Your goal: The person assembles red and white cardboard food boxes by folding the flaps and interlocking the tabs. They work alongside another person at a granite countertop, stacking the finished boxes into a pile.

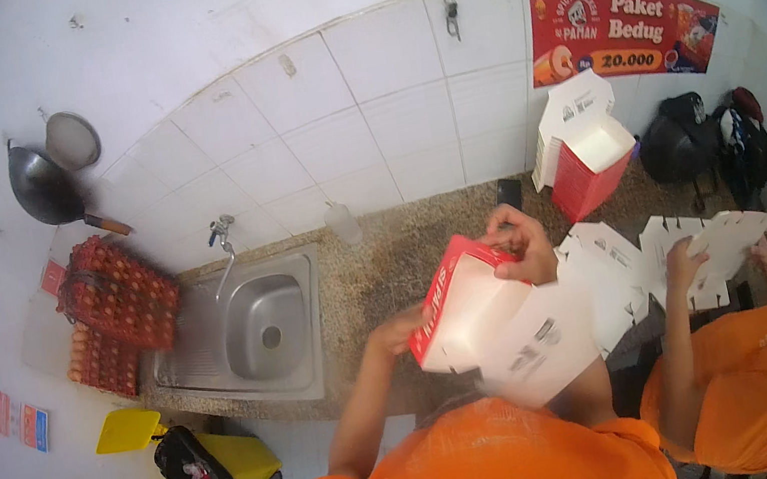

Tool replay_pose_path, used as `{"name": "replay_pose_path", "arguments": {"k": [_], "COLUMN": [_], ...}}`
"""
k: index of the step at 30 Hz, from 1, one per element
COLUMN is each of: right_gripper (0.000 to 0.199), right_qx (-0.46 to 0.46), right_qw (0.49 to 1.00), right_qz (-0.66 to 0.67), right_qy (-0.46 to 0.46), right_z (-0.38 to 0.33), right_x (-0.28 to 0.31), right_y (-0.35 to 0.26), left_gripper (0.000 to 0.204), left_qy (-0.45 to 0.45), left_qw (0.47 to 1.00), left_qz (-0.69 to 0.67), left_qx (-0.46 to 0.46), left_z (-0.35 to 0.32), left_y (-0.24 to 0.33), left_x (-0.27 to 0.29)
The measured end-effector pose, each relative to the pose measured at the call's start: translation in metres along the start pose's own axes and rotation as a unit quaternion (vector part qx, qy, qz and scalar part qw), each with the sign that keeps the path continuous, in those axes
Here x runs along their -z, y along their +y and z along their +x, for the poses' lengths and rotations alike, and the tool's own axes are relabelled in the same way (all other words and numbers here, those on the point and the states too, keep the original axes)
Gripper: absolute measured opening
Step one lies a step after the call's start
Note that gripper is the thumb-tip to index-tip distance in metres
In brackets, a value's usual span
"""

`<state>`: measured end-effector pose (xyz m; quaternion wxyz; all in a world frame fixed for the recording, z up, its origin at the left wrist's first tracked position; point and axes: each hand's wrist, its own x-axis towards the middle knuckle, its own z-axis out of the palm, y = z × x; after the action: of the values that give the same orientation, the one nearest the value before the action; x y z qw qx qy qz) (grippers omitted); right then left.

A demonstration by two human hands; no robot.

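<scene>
Far left, hanging on the wall: a dark wok (45, 189) with a round strainer (72, 139) just above it; below, red egg trays (116, 292) stacked at the left end of the speckled counter (377, 261); beside them a steel sink (261, 326) sunk into the counter, tap (220, 234) at its back edge; under the counter's left end, a yellow bin (238, 459) with a black bag (194, 469) against it; a clear bottle (343, 223) near the back edge, right of the sink. Front and centre, over the counter's front edge: left hand (396, 329) closed on the lower left side of a red-and-white carton box (478, 320), half folded and held tilted; right hand (521, 242) pinching the box's top edge, fingers curled tight. Just right, flat carton blanks (612, 272) spread toward the counter's right end; behind them a stack of folded cartons (586, 145) against the tiles; above, a red poster (622, 25). Far right, a co-worker's hand (684, 265) gripping another flat blank (724, 243); black bags (708, 147) in the back right corner.
</scene>
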<state>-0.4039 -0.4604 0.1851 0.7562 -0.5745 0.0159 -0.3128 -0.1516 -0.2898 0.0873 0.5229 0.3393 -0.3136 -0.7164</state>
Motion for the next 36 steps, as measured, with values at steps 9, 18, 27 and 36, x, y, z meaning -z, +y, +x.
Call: {"name": "replay_pose_path", "arguments": {"k": [9, 18, 27, 36], "right_gripper": [0.067, 0.051, 0.079, 0.023], "right_qx": [-0.040, -0.201, -0.314, -0.167], "right_qw": [0.913, 0.937, 0.547, 0.589], "right_qz": [0.332, -0.007, -0.699, -0.573], "right_qy": [0.233, 0.285, 0.338, 0.545], "right_z": [-0.069, -0.072, -0.180, -0.192], "right_x": [-0.002, -0.012, 0.100, 0.084], "right_y": [0.101, 0.160, 0.182, 0.128], "left_gripper": [0.074, 0.075, 0.069, 0.067], "left_qy": [0.232, -0.027, 0.280, 0.248], "left_qw": [0.966, 0.935, 0.950, 0.947], "left_qz": [0.114, -0.345, -0.082, 0.148], "left_qx": [-0.023, -0.079, -0.114, 0.142], "left_z": [-0.023, 0.011, 0.077, 0.047], "left_y": [-0.027, -0.120, -0.100, -0.132], "left_x": [-0.026, 0.028, 0.053, 0.030]}}
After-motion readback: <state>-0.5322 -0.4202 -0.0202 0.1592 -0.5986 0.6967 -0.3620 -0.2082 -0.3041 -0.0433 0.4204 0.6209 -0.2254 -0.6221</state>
